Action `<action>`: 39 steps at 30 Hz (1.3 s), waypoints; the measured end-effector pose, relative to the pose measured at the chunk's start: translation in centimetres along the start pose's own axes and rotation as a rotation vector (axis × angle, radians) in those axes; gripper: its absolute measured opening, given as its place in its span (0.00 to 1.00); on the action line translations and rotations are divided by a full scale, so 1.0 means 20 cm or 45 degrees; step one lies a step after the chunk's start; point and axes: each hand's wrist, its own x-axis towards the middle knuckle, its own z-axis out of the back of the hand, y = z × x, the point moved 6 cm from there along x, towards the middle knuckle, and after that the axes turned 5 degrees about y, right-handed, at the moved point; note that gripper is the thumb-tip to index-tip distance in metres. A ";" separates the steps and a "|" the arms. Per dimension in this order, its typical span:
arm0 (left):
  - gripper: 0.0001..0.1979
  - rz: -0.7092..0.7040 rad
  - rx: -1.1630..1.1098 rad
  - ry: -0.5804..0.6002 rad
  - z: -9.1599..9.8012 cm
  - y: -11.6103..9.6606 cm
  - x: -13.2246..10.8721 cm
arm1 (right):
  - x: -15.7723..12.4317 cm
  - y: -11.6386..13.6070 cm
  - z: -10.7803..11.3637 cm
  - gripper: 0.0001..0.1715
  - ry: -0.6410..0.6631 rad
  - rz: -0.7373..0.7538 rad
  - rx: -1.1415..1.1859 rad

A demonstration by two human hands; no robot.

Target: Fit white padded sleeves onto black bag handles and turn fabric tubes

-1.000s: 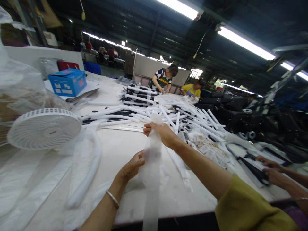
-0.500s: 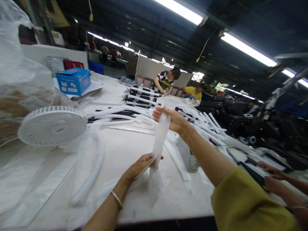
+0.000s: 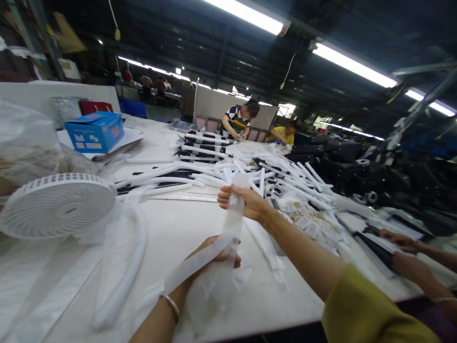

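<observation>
A long, flat strip of translucent white plastic film (image 3: 231, 224) stretches between my two hands above the white table. My right hand (image 3: 246, 202) is closed around its upper part, thumb on top, with a short end of film sticking up beyond the fingers. Lower down, my left hand (image 3: 214, 255) is closed on the same film, partly covered by it. One loose layer of the strip folds back over that hand toward the bracelet (image 3: 170, 305). More thin film hangs beneath the left hand. Under the right forearm lies another white film length (image 3: 266, 247) on the table.
A white fan (image 3: 59, 205) and blue box (image 3: 94, 132) are at left. A curved white tube (image 3: 124, 271) lies beside the fan. Wrapped white and black lengths (image 3: 203, 147) pile up ahead. A co-worker's hands (image 3: 407, 252) work at right; two people are across the table.
One layer of the film has come away and now lies back over my left hand and wrist. My left hand is slightly lower. The camera view has shifted, revealing small packets on the right.
</observation>
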 end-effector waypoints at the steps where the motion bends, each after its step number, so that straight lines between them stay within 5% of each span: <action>1: 0.29 0.012 0.006 -0.016 0.00 0.00 -0.01 | 0.01 -0.02 0.01 0.17 0.003 -0.001 0.011; 8: 0.16 0.005 -0.040 -0.415 0.01 0.02 -0.09 | 0.06 -0.01 0.22 0.12 -0.111 0.141 0.082; 15: 0.22 0.183 0.089 -0.293 0.11 0.09 -0.03 | 0.06 0.06 0.54 0.13 -0.377 0.282 0.145; 23: 0.22 0.005 -0.111 -0.492 0.22 -0.01 -0.09 | 0.06 0.09 0.90 0.15 -0.744 0.397 0.055; 28: 0.23 -0.213 -0.269 -0.566 0.24 -0.07 -0.14 | 0.29 0.04 0.89 0.15 -0.793 0.385 -0.046; 33: 0.29 -0.221 -0.294 -0.598 0.22 -0.08 -0.14 | 0.50 0.17 0.75 0.18 -0.639 0.368 -0.299; 39: 0.41 -0.272 -0.340 -0.643 0.22 -0.10 -0.13 | 0.44 0.25 0.73 0.25 -0.503 0.039 -1.034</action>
